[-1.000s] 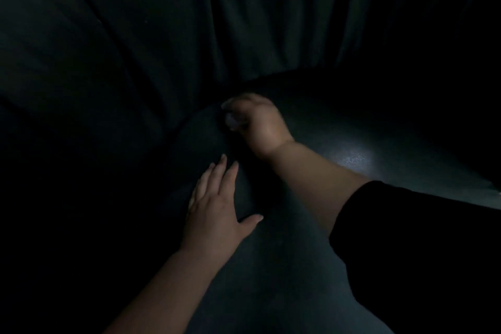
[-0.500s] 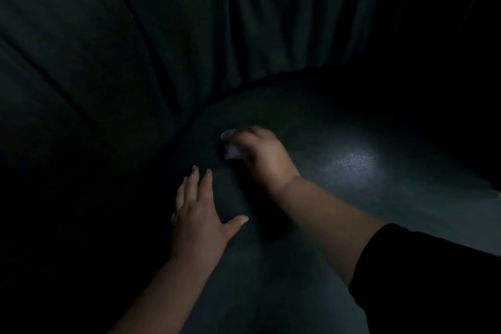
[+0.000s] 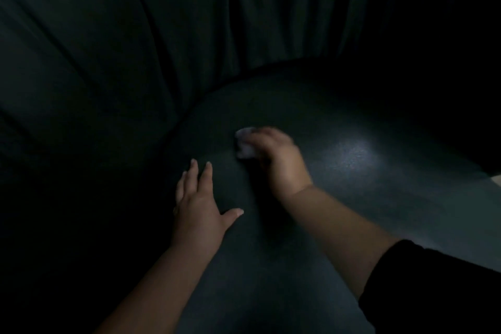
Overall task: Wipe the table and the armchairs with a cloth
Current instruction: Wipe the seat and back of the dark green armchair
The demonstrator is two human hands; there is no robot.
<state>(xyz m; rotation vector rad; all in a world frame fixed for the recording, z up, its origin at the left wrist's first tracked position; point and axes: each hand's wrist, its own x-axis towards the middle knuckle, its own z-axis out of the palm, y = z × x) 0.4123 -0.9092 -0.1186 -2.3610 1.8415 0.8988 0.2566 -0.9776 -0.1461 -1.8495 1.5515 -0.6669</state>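
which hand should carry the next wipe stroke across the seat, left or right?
Right. The right hand already grips the cloth against the dark armchair seat. The left hand lies flat on the seat with fingers spread, holding nothing, so it looks better placed to brace.

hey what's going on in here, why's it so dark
A person is wiping a dark, rounded armchair seat in very dim light. The right hand grips a small pale crumpled cloth against the seat; it looks blurred. The left hand rests flat on the seat beside it, fingers spread. Dark pleated upholstery rises behind.
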